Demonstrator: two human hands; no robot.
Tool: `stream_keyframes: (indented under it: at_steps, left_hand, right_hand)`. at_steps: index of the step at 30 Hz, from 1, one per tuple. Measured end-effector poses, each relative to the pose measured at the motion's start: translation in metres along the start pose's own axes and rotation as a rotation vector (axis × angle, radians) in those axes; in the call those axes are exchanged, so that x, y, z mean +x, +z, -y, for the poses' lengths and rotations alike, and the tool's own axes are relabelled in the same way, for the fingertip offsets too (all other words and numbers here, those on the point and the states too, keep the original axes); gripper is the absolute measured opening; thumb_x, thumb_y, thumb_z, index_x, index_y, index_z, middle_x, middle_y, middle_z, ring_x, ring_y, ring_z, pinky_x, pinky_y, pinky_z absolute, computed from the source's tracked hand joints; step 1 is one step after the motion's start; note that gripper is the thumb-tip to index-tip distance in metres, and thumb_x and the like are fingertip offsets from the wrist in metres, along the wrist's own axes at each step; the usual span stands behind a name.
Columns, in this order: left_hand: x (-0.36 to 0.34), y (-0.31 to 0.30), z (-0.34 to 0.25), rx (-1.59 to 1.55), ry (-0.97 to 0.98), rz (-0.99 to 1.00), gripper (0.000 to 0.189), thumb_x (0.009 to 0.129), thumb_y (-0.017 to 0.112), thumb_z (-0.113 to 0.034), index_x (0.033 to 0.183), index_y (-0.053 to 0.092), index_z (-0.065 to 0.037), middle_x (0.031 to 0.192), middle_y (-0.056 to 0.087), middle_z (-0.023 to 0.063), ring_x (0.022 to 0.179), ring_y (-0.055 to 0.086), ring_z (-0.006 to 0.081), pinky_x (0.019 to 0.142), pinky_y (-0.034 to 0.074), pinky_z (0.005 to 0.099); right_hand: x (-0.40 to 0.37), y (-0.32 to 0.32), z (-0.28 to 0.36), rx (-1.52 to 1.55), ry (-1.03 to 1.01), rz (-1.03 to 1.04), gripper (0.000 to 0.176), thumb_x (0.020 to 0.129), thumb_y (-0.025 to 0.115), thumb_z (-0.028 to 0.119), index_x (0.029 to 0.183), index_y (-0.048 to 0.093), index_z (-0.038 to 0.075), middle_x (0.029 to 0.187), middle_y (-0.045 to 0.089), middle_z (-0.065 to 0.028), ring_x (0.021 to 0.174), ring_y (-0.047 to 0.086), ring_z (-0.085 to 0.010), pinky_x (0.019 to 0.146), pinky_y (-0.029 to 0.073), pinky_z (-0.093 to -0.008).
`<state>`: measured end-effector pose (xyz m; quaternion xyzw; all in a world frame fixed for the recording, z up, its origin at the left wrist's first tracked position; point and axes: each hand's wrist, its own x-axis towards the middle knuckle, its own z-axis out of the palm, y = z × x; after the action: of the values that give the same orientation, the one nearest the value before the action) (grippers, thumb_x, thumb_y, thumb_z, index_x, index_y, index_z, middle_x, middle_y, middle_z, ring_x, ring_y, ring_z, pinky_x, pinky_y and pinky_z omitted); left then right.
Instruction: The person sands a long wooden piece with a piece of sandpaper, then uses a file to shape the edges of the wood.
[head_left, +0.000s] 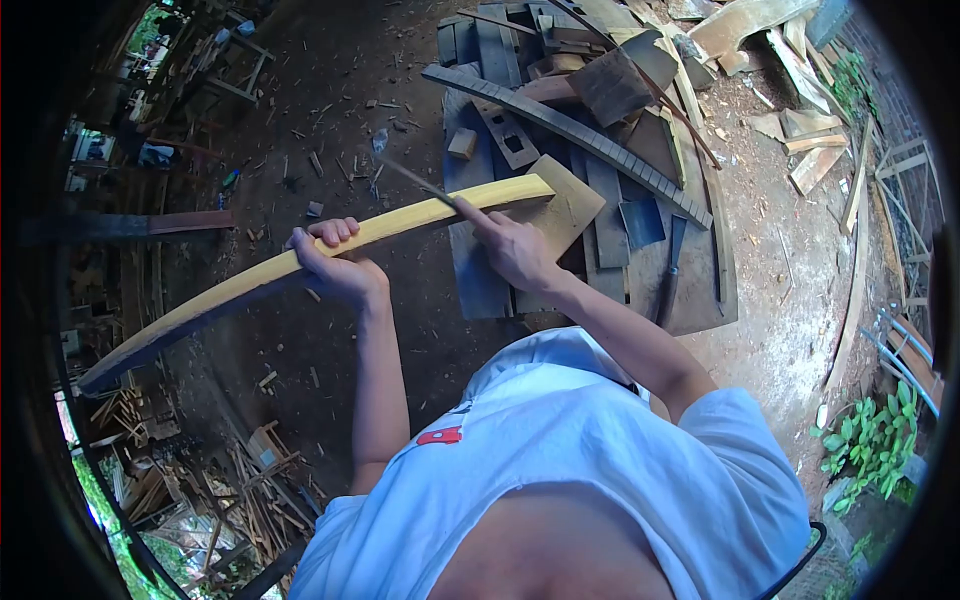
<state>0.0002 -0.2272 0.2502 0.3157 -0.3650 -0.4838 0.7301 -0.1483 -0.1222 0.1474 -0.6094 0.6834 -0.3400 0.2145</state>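
A long, curved piece of yellowish wood (400, 220) slants across the view, its far left end dark and hanging out past the bench. My left hand (340, 265) is wrapped around its middle, thumb and fingers on opposite sides. The right end lies over a flat square board (570, 212) on the bench. In my right hand (508, 243) is a slim, long tool that looks like a file (415, 180). It crosses the curved wood at an angle, index finger stretched along it; its handle is hidden in my palm.
On the low bench (700, 318) lie a long notched strip (570, 125), a chisel-like tool (671, 275), a small wood block (462, 144) and heaped offcuts. Scrap planks (820, 160) lie at the right, more wood (270, 480) at the lower left. Chips litter the ground.
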Motion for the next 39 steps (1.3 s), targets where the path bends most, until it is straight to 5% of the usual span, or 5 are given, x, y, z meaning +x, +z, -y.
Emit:
stream_keyframes:
  at_steps: [10,16,23,31,39]
  left_hand:
    - [-0.003,-0.015,0.001,0.008,0.002,-0.04,0.029,0.091,0.05,-0.024,0.068,0.037,-0.012,0.059,0.034,-0.0017,0.056,0.036,0.011,0.059,0.039,0.0298]
    - [0.002,-0.008,0.002,0.001,-0.005,-0.009,0.031,0.092,0.052,-0.026,0.068,0.039,-0.011,0.06,0.035,-0.0017,0.057,0.036,0.0109,0.06,0.039,0.03]
    - [-0.001,-0.021,0.002,-0.005,-0.02,-0.043,0.03,0.092,0.049,-0.024,0.068,0.037,-0.012,0.06,0.033,-0.0018,0.057,0.035,0.0106,0.06,0.039,0.0302]
    - [0.0,-0.006,0.0,0.015,0.003,-0.006,0.029,0.092,0.049,-0.025,0.069,0.038,-0.012,0.06,0.034,-0.0014,0.057,0.036,0.011,0.06,0.039,0.0305]
    - [0.0,-0.02,0.003,-0.019,-0.015,-0.034,0.03,0.093,0.05,-0.025,0.069,0.039,-0.011,0.061,0.035,-0.0013,0.058,0.037,0.0114,0.061,0.04,0.0308]
  right_hand:
    - [-0.045,0.003,-0.133,-0.242,0.444,0.109,0.067,0.083,0.044,0.006,0.144,0.029,0.029,0.107,0.064,-0.0166,0.09,0.064,-0.0383,0.074,0.052,-0.047]
    - [-0.004,0.006,-0.013,-0.082,-0.046,-0.013,0.069,0.082,0.048,0.007,0.145,0.028,0.025,0.087,0.059,-0.0143,0.074,0.064,-0.0331,0.063,0.052,-0.0444]
    - [-0.045,0.019,-0.144,-0.221,0.394,0.036,0.066,0.083,0.047,0.009,0.144,0.029,0.03,0.102,0.066,-0.0168,0.088,0.065,-0.0366,0.074,0.052,-0.0459]
    - [0.0,0.014,-0.012,-0.061,-0.024,-0.058,0.071,0.082,0.047,0.007,0.145,0.026,0.03,0.086,0.061,-0.0153,0.07,0.064,-0.0349,0.062,0.052,-0.0456]
    - [-0.036,0.015,-0.146,-0.251,0.326,0.007,0.065,0.085,0.048,0.014,0.144,0.028,0.032,0.093,0.067,-0.0171,0.078,0.066,-0.0362,0.066,0.054,-0.0458]
